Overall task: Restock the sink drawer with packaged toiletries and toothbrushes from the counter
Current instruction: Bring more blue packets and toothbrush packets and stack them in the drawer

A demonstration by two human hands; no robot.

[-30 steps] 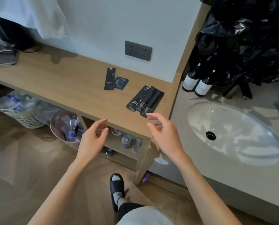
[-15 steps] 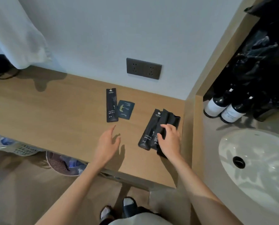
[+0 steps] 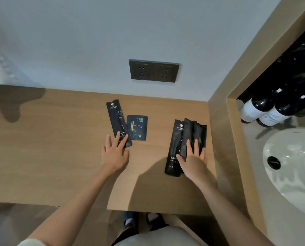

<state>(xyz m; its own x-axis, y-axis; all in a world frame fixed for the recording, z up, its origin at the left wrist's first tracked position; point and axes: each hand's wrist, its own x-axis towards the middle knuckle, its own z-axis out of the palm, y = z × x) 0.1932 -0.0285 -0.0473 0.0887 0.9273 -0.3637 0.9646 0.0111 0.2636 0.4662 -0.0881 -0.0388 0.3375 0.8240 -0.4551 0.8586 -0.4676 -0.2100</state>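
Item: long black foil toothbrush packet (image 3: 117,121) on my light wooden counter (image 3: 50,157), long axis running away from me. My left hand (image 3: 114,153) lies flat, fingers spread on its near end. My right hand (image 3: 192,160), fingers splayed, presses the overlapping black toothbrush packets (image 3: 187,139).

Wall socket (image 3: 154,71), two bottles (image 3: 262,110), basin (image 3: 293,167)

A hotel bathroom vanity: basin (image 3: 290,167), amenity bottles (image 3: 260,110), packaged toothbrushes (image 3: 185,139), wooden counter (image 3: 59,148).
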